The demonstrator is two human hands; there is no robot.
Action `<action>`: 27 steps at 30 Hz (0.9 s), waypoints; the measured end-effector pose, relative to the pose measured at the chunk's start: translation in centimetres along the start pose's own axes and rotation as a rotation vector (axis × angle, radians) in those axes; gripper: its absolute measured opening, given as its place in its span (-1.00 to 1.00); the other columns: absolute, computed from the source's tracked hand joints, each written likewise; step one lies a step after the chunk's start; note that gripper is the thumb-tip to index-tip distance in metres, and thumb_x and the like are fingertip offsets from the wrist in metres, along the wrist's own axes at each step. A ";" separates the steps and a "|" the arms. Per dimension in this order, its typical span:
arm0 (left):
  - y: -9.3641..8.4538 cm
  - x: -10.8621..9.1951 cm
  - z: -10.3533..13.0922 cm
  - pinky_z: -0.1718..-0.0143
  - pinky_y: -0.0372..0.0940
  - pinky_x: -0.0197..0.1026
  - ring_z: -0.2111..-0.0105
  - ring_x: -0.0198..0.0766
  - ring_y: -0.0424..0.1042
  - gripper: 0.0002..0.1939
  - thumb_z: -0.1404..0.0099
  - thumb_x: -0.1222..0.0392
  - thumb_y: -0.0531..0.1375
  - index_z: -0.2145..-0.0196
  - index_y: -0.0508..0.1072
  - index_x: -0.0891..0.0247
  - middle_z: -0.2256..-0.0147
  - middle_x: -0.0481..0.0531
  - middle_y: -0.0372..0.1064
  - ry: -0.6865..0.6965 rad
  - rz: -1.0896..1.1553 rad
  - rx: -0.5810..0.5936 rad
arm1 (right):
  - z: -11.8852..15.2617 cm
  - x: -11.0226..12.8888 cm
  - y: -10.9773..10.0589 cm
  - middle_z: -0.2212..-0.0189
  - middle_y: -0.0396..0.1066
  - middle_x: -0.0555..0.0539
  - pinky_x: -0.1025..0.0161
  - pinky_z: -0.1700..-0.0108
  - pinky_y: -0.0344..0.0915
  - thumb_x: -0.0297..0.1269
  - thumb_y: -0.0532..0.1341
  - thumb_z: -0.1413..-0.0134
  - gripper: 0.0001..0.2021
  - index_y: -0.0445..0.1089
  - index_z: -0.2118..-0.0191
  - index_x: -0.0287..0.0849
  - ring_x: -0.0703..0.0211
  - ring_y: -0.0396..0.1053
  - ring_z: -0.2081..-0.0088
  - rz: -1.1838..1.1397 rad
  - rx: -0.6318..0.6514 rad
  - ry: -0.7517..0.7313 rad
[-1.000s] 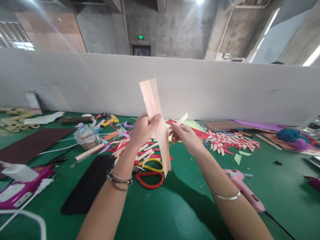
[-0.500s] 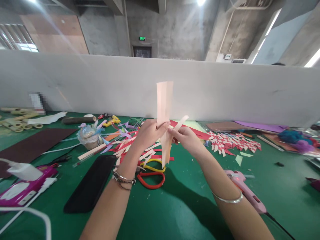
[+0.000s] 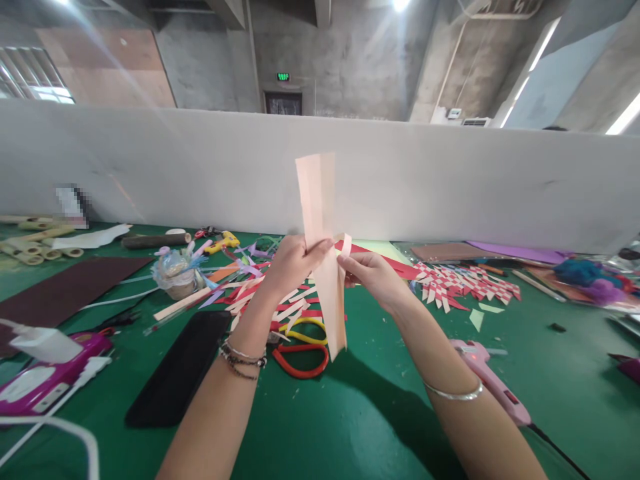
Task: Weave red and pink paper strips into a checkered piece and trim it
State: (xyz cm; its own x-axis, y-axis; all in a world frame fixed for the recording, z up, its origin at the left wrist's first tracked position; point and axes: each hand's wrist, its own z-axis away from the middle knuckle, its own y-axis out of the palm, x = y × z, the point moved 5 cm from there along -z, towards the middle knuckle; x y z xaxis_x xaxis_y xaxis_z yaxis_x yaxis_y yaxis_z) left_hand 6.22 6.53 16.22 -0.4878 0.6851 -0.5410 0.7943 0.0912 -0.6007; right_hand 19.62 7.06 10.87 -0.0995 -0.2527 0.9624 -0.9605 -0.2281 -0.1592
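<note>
A long folded piece of pale peach paper stands nearly upright in front of me, raised above the table. My left hand pinches its middle, with the thumb across the front. On its right side a narrow paper strip curls up in a small loop, and my right hand pinches this strip between thumb and fingers. The paper's lower end hangs just right of scissors with yellow and red handles. Some fingertips of both hands are hidden behind the paper.
Red and pale strips lie behind my left hand. Woven red-and-white pieces are at right, a pink glue gun beside my right forearm. At left are a black phone-like slab and a magenta power strip. A pale partition stands behind.
The paper has tilted, its top shifting left and its lower end moving down and right. The narrow strip, straight before, now bends into a loop at my right fingers.
</note>
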 end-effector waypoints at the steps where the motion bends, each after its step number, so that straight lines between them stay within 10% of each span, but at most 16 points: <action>1: -0.2 0.1 0.0 0.59 -0.06 -0.32 0.66 -0.43 -0.03 -0.60 -0.28 0.09 -0.03 0.66 -0.01 0.22 0.69 -0.18 -0.15 -0.006 0.001 -0.025 | -0.1 -0.2 -0.1 0.67 0.19 0.06 0.31 0.46 0.10 0.03 0.16 0.04 -0.62 0.28 0.61 -0.20 0.35 0.15 0.57 0.001 -0.011 0.006; 11: -0.7 0.8 0.1 0.65 -0.04 -0.33 0.70 -0.42 0.03 -0.53 -0.25 0.00 0.01 0.73 0.02 0.23 0.76 -0.15 -0.08 -0.156 0.040 -0.112 | 0.5 0.9 0.2 0.63 0.18 0.05 0.33 0.50 0.05 0.10 0.13 0.04 -0.57 0.28 0.58 -0.21 0.35 0.12 0.56 0.186 0.000 -0.016; 27: 0.7 1.0 0.3 0.57 0.03 -0.33 0.62 -0.40 0.11 -0.64 -0.25 0.01 0.00 0.61 0.17 0.24 0.63 -0.15 0.05 -0.107 0.045 0.144 | 0.1 0.4 -0.1 0.67 0.18 0.07 0.33 0.50 0.06 0.06 0.15 0.08 -0.60 0.25 0.62 -0.21 0.35 0.13 0.58 0.112 -0.015 -0.002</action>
State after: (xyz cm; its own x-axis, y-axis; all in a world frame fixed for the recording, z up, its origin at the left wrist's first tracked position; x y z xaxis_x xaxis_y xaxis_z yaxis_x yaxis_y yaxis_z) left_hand 6.20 7.13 15.07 -0.4953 0.6043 -0.6241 0.7597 -0.0472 -0.6485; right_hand 19.67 6.87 11.19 -0.2057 -0.2778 0.9383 -0.9472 -0.1845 -0.2623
